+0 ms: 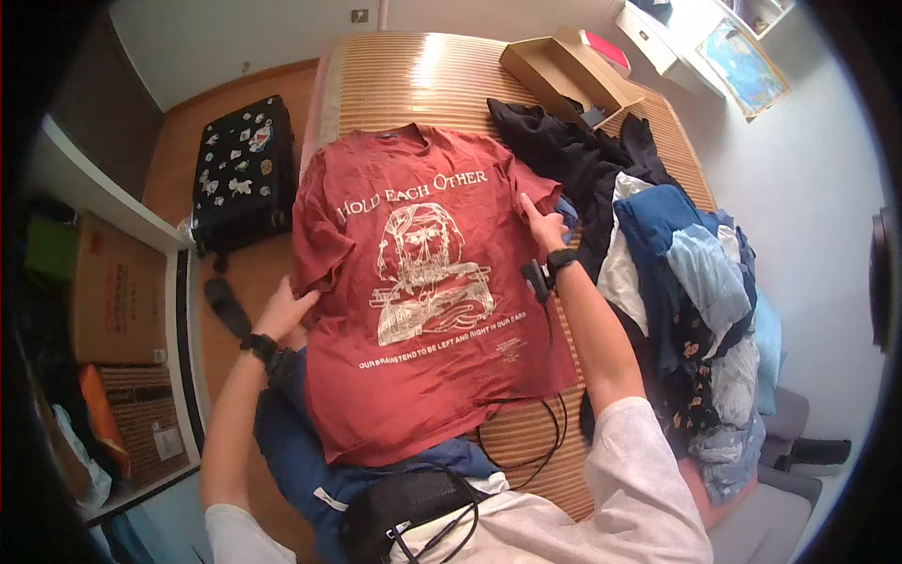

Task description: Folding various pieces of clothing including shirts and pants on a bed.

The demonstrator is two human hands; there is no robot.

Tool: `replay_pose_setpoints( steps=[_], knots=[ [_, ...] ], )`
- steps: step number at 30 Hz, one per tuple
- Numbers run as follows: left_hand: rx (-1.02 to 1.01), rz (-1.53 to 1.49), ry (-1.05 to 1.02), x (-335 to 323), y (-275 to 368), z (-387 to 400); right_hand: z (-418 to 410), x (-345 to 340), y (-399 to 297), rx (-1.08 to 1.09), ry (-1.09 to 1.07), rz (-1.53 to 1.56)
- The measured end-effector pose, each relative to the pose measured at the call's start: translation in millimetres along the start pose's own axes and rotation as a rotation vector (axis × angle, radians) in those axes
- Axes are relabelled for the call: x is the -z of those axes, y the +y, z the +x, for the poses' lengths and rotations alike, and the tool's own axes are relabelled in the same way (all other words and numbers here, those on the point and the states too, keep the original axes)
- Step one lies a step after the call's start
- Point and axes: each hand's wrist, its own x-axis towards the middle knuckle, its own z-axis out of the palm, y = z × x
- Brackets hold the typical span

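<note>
A red short-sleeved T-shirt with a cream printed drawing and lettering lies spread front up on a bamboo mat, its collar away from me and its hem near my lap. My left hand is at the shirt's left edge, just below the sleeve, thumb towards the fabric; whether it pinches the cloth is not clear. My right hand touches the shirt's right side under the other sleeve, index finger stretched out along the cloth. Both wrists wear black bands with small devices. A black cable loops by the hem.
Right of the shirt lie black clothing and a heap of blue, white and patterned clothes. An open cardboard box stands at the far right. A black suitcase with stickers is on the floor at left, near a shelf with cartons.
</note>
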Motion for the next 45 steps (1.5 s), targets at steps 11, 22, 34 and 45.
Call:
replay_pose_setpoints(
  steps=[11,22,34,45],
  knots=[
    [0.276,-0.937,-0.041,24.3,-23.7,24.3,76.4,63.3,-28.3,-0.092,-0.085,0.699],
    [0.381,-1.359,0.145,61.3,-44.9,41.4,-13.7,2.9,-132.7,0.984,-0.327,0.191],
    [-0.486,-0.791,-0.293,73.3,171.5,22.0,-53.5,-65.6,-109.4,0.887,-0.197,-0.032],
    [-0.39,0.163,-0.153,-2.4,92.5,11.1,-155.9,-109.2,-128.1,1.305,-0.206,-0.259]
  ],
)
